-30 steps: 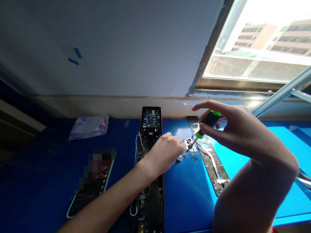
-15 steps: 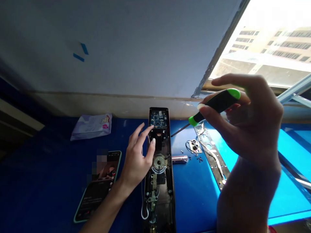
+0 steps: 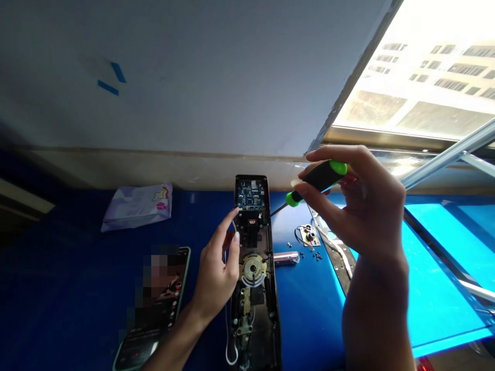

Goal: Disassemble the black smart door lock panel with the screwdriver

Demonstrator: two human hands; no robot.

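Note:
A long black housing (image 3: 266,288) lies open on the blue table, with a blue circuit board (image 3: 250,195) at its far end and a round metal part (image 3: 253,268) at its middle. My left hand (image 3: 220,263) rests at the housing's left edge, thumb and index finger apart, the index fingertip by the board's lower left corner near a white cable (image 3: 231,355). Between the thumb and fingers of my right hand (image 3: 359,206) is a green and black screwdriver (image 3: 319,178), tilted, its tip near the housing's right edge just below the board.
Right of the housing lie a wrapped cylinder (image 3: 286,258), a small camera-like module (image 3: 309,235), several black screws (image 3: 317,256) and a perforated plate (image 3: 340,270). A phone (image 3: 162,309) and a lilac packet (image 3: 137,206) are on the left. A metal frame (image 3: 436,157) stands at right.
My right hand has moved left and slightly down with the screwdriver, its tip closer to the housing. My left hand has shifted slightly left and down. The head view has shifted a little.

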